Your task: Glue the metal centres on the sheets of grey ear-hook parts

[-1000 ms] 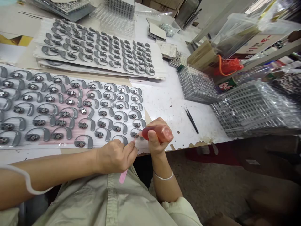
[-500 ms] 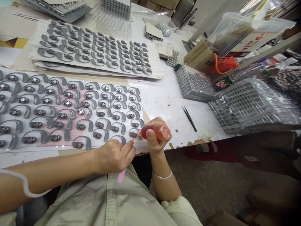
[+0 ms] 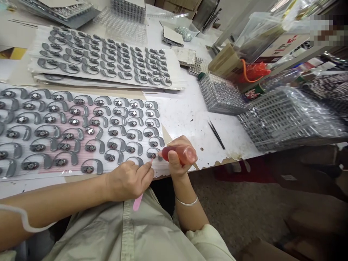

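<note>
right hand (image 3: 177, 166) wrapped round bottle (image 3: 186, 154), left hand (image 3: 127, 180) pinching stick (image 3: 138, 202), both tips at the hook (image 3: 151, 155) by the near right corner of the sheet (image 3: 72, 170) (contact unclear from here), so probably best squeezed lightly, held steady.

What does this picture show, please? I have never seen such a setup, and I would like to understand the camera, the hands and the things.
There is no machine: a person works with two bare hands, and a camera worn on the head looks forward and down at them. The left hand holds a slim flat pink stick. The right hand holds a translucent red bottle, its thin tip at a grey hook-shaped piece with a shiny round part. Many similar pieces lie in rows on the worn white table. To the right lies a pair of thin black tweezers. What the bottle contains, I cannot tell.
</note>
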